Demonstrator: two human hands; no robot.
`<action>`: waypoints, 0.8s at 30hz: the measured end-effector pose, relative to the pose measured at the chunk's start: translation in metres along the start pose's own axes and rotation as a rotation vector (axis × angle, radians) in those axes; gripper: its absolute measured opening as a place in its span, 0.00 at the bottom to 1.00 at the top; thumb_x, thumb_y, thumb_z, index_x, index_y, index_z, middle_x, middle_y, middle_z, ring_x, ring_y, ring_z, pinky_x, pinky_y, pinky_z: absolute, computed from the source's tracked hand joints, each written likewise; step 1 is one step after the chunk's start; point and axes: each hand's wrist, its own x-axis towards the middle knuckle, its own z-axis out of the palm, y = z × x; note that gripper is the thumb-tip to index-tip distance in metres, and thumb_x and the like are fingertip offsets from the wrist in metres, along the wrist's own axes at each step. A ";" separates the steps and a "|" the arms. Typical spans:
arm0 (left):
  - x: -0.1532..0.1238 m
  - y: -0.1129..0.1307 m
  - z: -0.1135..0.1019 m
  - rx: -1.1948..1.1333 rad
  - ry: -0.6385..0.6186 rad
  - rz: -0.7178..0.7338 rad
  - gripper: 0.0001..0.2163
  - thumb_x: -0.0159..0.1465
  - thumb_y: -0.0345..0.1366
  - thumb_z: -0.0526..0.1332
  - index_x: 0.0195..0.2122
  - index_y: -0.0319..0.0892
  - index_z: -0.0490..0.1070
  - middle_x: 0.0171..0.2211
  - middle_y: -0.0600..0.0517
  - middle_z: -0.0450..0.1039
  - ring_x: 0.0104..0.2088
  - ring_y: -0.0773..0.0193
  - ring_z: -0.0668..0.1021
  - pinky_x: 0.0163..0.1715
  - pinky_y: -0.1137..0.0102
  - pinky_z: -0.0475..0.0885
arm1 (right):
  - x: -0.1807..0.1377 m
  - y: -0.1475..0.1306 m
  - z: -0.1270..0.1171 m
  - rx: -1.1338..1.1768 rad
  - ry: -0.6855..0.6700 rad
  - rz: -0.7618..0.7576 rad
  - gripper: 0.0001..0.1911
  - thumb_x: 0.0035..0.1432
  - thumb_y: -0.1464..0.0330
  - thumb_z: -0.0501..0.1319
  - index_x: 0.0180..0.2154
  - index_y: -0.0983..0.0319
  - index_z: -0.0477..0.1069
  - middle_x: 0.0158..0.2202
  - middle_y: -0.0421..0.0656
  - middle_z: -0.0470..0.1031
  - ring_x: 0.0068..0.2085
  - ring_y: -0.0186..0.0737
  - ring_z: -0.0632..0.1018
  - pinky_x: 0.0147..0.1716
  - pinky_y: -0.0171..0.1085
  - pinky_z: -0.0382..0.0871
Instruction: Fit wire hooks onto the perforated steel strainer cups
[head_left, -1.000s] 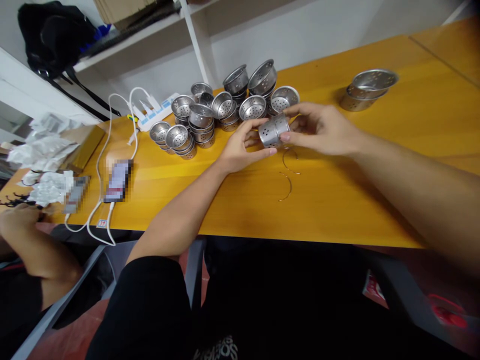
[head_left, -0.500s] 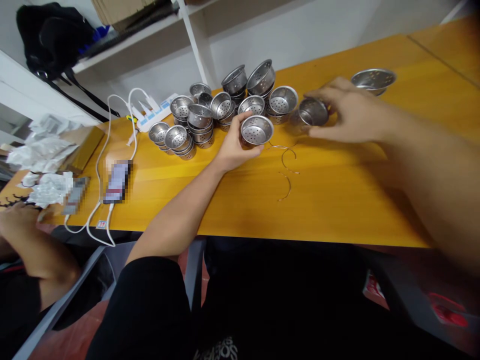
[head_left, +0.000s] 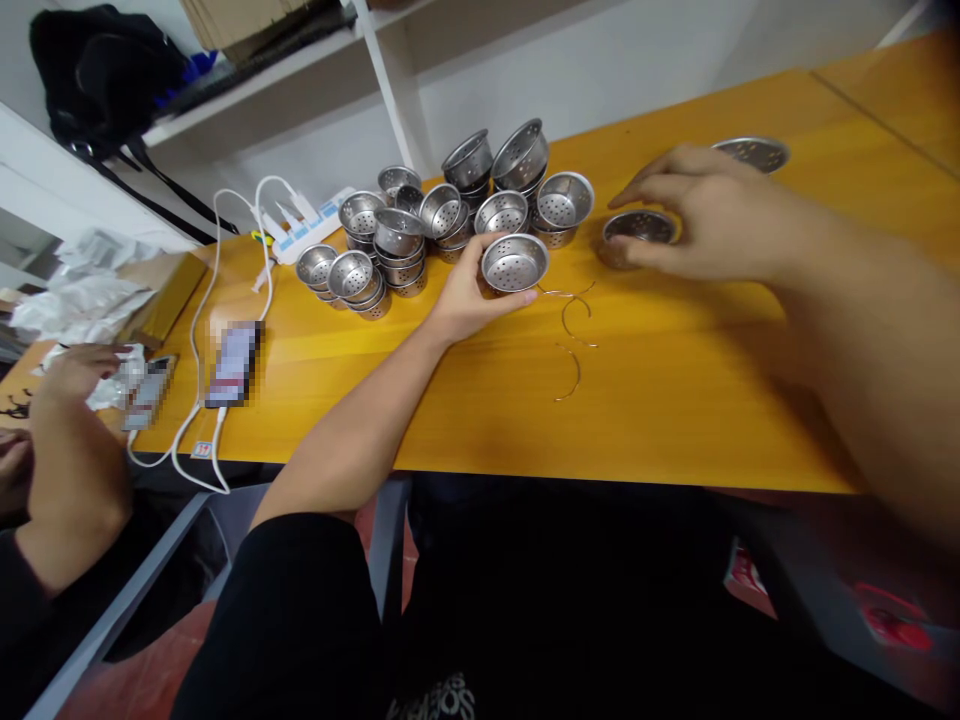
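A perforated metal strainer basket [head_left: 515,265] is in my left hand [head_left: 469,300], its open top facing up and the thumb and fingers round its side. Farther right, a second strainer basket [head_left: 637,228] sits upright on the table. Over it is my right hand [head_left: 705,205], with fingers spread apart and the thumb crossing the near rim; whether the thumb touches it I cannot tell. Another strainer basket [head_left: 757,153] shows partly behind that hand. Several thin curved wires [head_left: 577,372] lie on the wood in front of the left-hand basket.
Several stacks of strainer baskets [head_left: 401,235] crowd the table's back edge. To the left are a white power strip [head_left: 315,232], charging cables and two phones, one phone [head_left: 236,365] nearer me. A co-worker's arm [head_left: 79,460] rests at far left beside plastic bags [head_left: 82,290].
The right-hand basket has gone from tilted in my fingers to upright on the table, slightly rightward. My right fingers have spread. At far left, the co-worker's hand has moved up and right.
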 end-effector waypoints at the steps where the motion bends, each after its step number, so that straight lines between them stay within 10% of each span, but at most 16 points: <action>1: 0.000 -0.004 0.000 -0.007 -0.012 0.013 0.51 0.61 0.67 0.90 0.76 0.50 0.73 0.73 0.38 0.80 0.77 0.35 0.83 0.81 0.39 0.81 | 0.000 -0.008 -0.002 0.029 -0.060 -0.040 0.23 0.77 0.52 0.69 0.65 0.54 0.88 0.68 0.61 0.87 0.69 0.73 0.87 0.78 0.69 0.79; 7: 0.009 -0.043 -0.003 -0.026 -0.092 0.105 0.58 0.67 0.74 0.82 0.87 0.53 0.59 0.80 0.36 0.74 0.80 0.36 0.83 0.83 0.39 0.81 | 0.006 -0.032 0.014 0.122 -0.478 -0.202 0.28 0.80 0.54 0.64 0.68 0.60 0.89 0.66 0.62 0.90 0.61 0.70 0.91 0.67 0.66 0.85; 24: 0.012 -0.046 -0.007 -0.055 -0.066 0.124 0.53 0.62 0.70 0.88 0.79 0.50 0.70 0.75 0.36 0.83 0.75 0.40 0.89 0.79 0.43 0.86 | 0.013 -0.039 0.045 -0.044 -0.422 -0.113 0.06 0.79 0.64 0.63 0.45 0.54 0.78 0.51 0.56 0.87 0.53 0.63 0.87 0.58 0.59 0.83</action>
